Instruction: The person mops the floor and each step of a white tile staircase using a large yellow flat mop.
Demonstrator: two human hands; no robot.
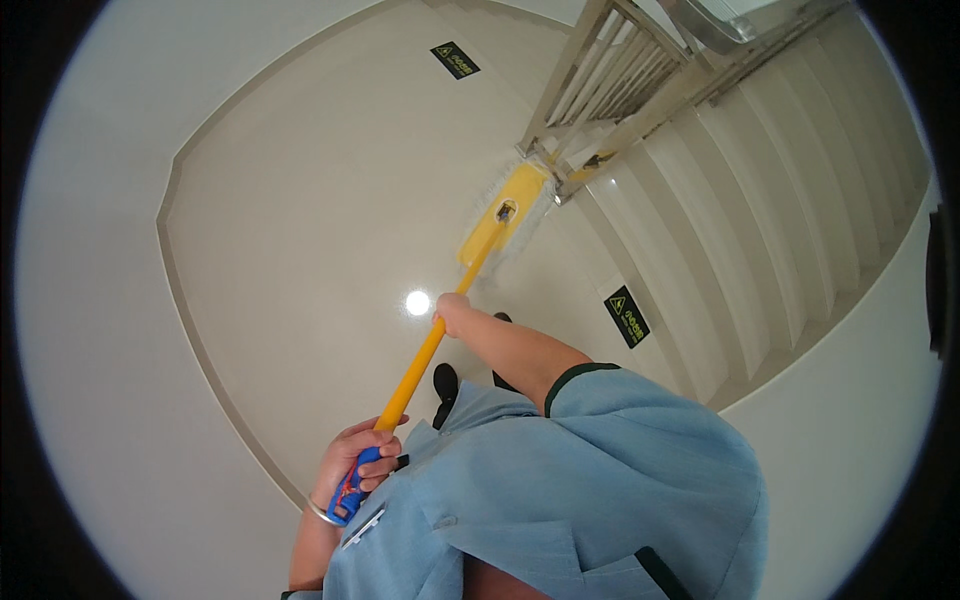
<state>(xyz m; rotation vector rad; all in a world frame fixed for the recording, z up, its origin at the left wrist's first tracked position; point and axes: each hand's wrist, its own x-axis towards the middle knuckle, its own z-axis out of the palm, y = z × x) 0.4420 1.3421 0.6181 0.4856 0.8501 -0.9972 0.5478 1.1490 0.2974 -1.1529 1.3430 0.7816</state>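
A yellow mop handle runs slantwise from my body up to a flat dust mop head on the floor. My left hand grips the handle's top end at its blue grip; a bangle circles that wrist. Lower down the pole, my right hand is wrapped around it. The mop head has a yellow centre and a pale, stringy fringe. Its far end lies against the base of the metal railing post.
Stairs lie to the right, beside a metal railing. Black warning signs are on the floor by the stairs and at the far side. A white wall with a baseboard curves around the left of the tiled landing.
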